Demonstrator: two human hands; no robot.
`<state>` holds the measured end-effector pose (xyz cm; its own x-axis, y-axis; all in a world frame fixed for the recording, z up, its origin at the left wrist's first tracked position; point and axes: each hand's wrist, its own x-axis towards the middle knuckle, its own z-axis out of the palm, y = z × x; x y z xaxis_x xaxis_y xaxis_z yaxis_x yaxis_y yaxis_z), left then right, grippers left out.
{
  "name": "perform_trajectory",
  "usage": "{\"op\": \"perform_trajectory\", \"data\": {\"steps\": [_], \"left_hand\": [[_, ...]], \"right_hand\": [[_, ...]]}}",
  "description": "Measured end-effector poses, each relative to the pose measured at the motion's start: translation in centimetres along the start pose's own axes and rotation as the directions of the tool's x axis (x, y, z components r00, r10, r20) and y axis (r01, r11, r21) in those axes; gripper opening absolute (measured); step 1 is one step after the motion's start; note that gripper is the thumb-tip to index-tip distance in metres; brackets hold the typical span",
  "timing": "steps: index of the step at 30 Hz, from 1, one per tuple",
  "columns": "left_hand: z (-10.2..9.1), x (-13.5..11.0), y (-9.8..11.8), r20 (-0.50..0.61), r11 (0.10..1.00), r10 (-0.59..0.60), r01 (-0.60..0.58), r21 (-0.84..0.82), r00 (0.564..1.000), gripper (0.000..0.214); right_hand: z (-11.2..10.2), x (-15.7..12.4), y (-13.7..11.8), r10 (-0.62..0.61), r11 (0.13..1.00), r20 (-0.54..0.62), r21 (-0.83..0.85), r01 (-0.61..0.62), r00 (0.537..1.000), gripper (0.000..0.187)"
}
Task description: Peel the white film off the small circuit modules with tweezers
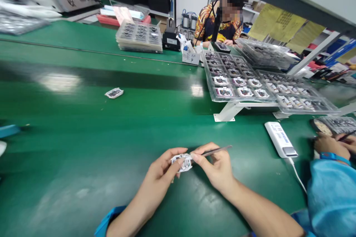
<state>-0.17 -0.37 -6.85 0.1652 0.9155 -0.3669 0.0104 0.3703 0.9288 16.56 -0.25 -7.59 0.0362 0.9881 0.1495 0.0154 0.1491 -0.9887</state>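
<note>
My left hand (164,170) pinches a small white electronic module (181,162) between thumb and fingers, low over the green bench mat. My right hand (214,166) holds slim metal tweezers (216,150), with its fingertips against the module's right side. The tweezer shaft points up and to the right, away from the module. The module's underside and part of its edge are hidden by my fingers. A second small white module (114,93) lies alone on the mat, well beyond my hands.
Clear plastic trays of modules (241,99) sit on a white stand ahead and right. A white corded device (280,139) lies right of my hands. A co-worker's blue-sleeved hands (330,144) work at the right edge. Stacked trays (139,49) and another person (219,26) are farther away.
</note>
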Motion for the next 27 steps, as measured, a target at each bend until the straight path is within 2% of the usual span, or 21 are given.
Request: {"op": "perform_trajectory", "data": {"steps": [3,6,8,11,15,21,25,27], "left_hand": [[0.23,0.22,-0.41,-0.033,1.0,0.022,-0.022,0.0,0.999,0.043],[0.4,0.37,-0.33,-0.059,0.999,0.03,-0.03,-0.011,0.998,0.041],[0.38,0.4,-0.18,-0.05,1.0,0.008,-0.01,-0.024,0.999,0.042],[0.23,0.28,0.02,-0.031,0.997,-0.039,0.037,-0.067,0.999,0.044],[0.15,-0.06,0.25,-0.006,0.989,-0.058,0.057,-0.138,0.998,0.042],[0.31,-0.24,0.26,0.037,0.985,-0.068,0.073,-0.159,0.997,0.034],[0.29,-0.23,0.1,0.05,0.982,-0.079,0.086,-0.167,0.996,0.034],[0.23,-0.25,0.11,0.049,0.984,-0.065,0.072,-0.162,0.997,0.032]], "right_hand": [[0.26,-0.27,0.02,-0.017,1.0,0.013,-0.019,0.017,1.0,0.003],[0.28,-0.3,-0.11,-0.083,0.992,0.016,-0.09,0.084,0.996,0.004],[0.14,-0.15,-0.22,-0.13,0.981,0.023,-0.139,0.132,0.991,0.004],[-0.14,0.21,-0.29,-0.149,0.983,0.007,-0.11,0.149,0.989,0.004],[-0.19,0.49,-0.24,-0.097,0.995,0.003,-0.018,0.097,0.995,0.005],[0.18,0.42,-0.25,-0.045,0.999,0.043,-0.02,0.046,0.998,0.007],[0.04,0.46,-0.24,0.097,0.994,0.091,0.048,-0.101,0.991,0.012],[-0.01,0.47,-0.27,0.121,0.99,0.071,0.064,-0.125,0.99,0.012]]}}
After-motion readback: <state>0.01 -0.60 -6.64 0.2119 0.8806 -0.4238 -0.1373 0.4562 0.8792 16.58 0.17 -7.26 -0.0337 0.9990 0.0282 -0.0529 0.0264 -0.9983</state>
